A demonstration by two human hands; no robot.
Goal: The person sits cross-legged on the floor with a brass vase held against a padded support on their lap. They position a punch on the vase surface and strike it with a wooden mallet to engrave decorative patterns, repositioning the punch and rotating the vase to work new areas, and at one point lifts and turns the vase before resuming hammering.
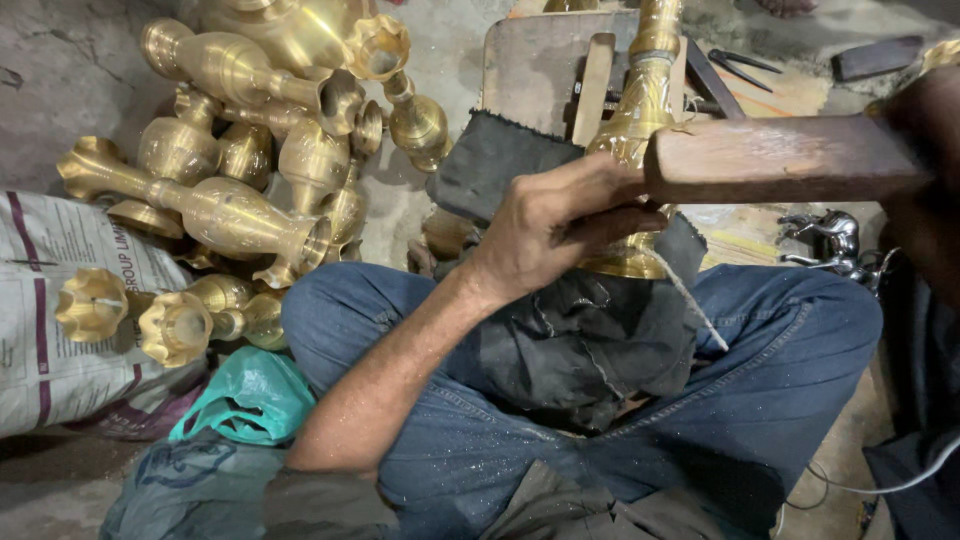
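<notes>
Left hand (pixel 545 235) is clenching its grip around the tall engraved brass vase (pixel 640 110), which is standing upright on the dark cloth (pixel 580 340) in the lap of the blue jeans (pixel 800 370); right hand (pixel 925 130) is sitting at frame edge, mostly dark, appearing to be grasping the brown wooden mallet block (pixel 780 160), which is touching the vase; pile of shiny brass vases (pixel 240 180) is lying on the floor at left, beside a printed white sack (pixel 50 330) and a green plastic bag (pixel 250 395).

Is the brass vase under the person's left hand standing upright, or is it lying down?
Lying down, tilted: the brass vase stretches lengthwise away from the lap onto a wooden block, with the left hand pressing near its wide end.
</notes>
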